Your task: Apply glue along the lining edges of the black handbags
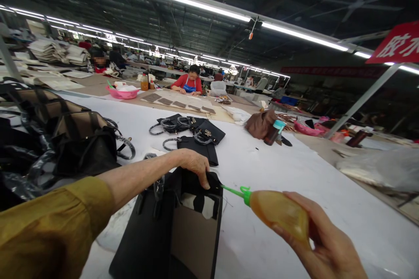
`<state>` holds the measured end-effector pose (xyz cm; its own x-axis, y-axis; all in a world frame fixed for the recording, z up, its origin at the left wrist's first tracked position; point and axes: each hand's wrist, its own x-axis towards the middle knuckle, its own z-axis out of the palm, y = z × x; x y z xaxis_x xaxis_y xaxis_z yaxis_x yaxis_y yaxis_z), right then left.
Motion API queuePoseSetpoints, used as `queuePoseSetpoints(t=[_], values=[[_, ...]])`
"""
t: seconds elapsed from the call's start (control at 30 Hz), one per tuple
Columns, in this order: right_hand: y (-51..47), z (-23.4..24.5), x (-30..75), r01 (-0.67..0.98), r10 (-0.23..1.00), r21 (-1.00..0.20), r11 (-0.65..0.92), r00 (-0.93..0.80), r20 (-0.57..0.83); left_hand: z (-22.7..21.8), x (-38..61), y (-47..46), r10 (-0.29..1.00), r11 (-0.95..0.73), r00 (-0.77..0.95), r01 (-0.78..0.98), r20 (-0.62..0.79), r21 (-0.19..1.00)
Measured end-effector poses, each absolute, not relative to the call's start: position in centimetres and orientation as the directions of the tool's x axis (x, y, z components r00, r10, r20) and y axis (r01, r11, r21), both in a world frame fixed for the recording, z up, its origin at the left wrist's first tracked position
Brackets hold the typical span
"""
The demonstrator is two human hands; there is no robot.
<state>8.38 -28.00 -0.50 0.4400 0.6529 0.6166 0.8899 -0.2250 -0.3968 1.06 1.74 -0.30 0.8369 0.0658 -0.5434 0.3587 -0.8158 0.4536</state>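
Note:
A black handbag (pixel 144 231) lies on the white table in front of me, its tan lining (pixel 194 237) showing. My left hand (pixel 196 165) grips the black edge at the bag's far end, thumb on the inner side. In my right hand (pixel 322 235) is a squeeze bottle (pixel 279 213) of amber liquid, tilted sideways. Its thin green nozzle (pixel 234 190) points left, and the tip is at the bag's edge close to my left thumb. Whether liquid is coming out is too small to see. Wrapped handles (pixel 159 187) stand at the bag's left side.
Several black bags (pixel 85 139) crowd the left side. Flat black bag pieces with ring handles (pixel 199 137) lie beyond my left hand. A brown cloth (pixel 260 124) and a dark bottle with a turquoise lid (pixel 274 133) stand farther right. A person in red (pixel 186 83) sits across the table.

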Motion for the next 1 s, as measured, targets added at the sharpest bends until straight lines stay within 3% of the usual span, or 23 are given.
queuePoseSetpoints(t=[0.4, 0.67, 0.87, 1.0], values=[[-28.0, -0.9, 8.1, 0.903, 0.684, -0.376, -0.211, 0.411, 0.603, 0.4, 0.9, 1.4, -0.005, -0.804, 0.835, 0.324, -0.551, 0.499], [-29.7, -2.4, 9.0, 0.878, 0.747, -0.400, -0.264, 0.449, 0.491, 0.0, 1.2, 1.4, -0.048, -0.806, 0.842, 0.285, -0.538, 0.519], [-29.3, -2.3, 8.9, 0.791, 0.628, -0.519, -0.324, 0.591, 0.507, -0.2, 1.1, 1.1, -0.069, -0.814, 0.848, 0.256, -0.525, 0.521], [-28.7, -2.4, 8.7, 0.781, 0.618, -0.539, -0.314, 0.599, 0.508, -0.2, 1.2, 0.9, -0.065, -0.824, 0.851, 0.249, -0.521, 0.509]])
